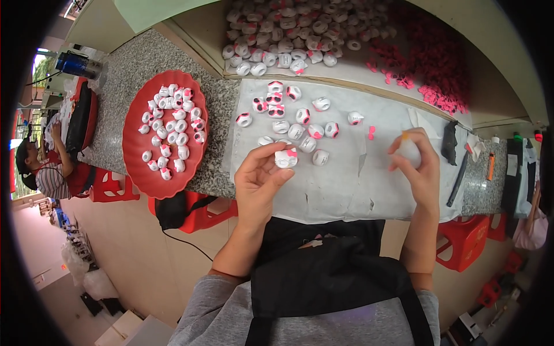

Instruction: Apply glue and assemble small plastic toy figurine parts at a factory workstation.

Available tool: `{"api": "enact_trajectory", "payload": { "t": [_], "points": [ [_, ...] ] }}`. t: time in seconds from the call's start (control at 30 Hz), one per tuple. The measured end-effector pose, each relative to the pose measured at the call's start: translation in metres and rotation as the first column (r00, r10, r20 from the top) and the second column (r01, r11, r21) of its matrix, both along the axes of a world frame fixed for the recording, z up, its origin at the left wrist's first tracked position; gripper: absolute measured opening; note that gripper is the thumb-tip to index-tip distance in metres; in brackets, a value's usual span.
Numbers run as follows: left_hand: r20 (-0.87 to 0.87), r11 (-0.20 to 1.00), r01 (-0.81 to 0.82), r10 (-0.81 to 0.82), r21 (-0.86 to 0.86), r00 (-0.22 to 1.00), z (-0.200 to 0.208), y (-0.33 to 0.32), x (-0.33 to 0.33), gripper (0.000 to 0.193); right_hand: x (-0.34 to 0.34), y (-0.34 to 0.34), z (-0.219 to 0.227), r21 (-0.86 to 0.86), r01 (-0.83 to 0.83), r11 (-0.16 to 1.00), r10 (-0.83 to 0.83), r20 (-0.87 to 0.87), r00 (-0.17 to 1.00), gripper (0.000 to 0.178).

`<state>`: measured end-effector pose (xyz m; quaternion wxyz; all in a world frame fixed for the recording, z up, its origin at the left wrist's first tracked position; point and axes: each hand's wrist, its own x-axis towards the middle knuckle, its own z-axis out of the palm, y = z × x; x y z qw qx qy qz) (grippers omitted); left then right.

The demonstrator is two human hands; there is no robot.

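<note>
My left hand [254, 187] is closed, pinching a white plastic cat-head piece with a pink bow [285, 158] between thumb and fingers above the paper-covered bench. My right hand [426, 167] is wrapped round a small whitish squeeze bottle [410, 153] with a yellow tip pointing up; its lower part is partly hidden by the fingers. On the white paper sheet [340, 199] between my hands lie several loose white pieces, some with pink and black marks. A lone pink bow [371, 132] rests on the sheet, nearer my right hand.
A red scalloped plate [134, 135] of finished-looking white pieces stands at left on the granite counter [124, 69]. Behind the sheet, a shelf bin holds heaped white pieces [288, 34] and pink bows [438, 69]. Red stools [464, 242] stand below. Another person [52, 167] sits far left.
</note>
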<state>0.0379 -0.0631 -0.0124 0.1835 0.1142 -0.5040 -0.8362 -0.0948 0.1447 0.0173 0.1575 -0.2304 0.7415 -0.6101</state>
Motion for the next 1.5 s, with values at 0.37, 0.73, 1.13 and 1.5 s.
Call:
{"api": "enact_trajectory", "payload": {
  "t": [0.37,0.73,1.13,1.5],
  "points": [
    [0.039,0.993,-0.057,0.062,-0.106,0.997,0.002,-0.001,-0.005,0.038,-0.020,-0.018,-0.012,0.514,-0.044,0.857,0.303,-0.432,0.849,0.022],
    [-0.120,0.994,0.103,-0.098,0.034,0.988,0.006,0.009,-0.003,0.033,0.047,-0.083,-0.005,-0.160,-0.046,0.986,0.109,0.412,0.905,0.005],
    [-0.063,0.979,0.006,-0.019,-0.205,0.998,0.005,0.007,-0.002,0.031,0.053,-0.064,0.007,-0.204,0.090,0.975,-0.001,0.398,0.917,0.009],
    [-0.076,0.751,-0.067,0.023,-0.657,0.997,0.013,0.019,-0.010,0.029,0.049,-0.052,0.011,-0.259,-0.038,0.965,0.161,0.473,0.866,0.009]
  ]
}}
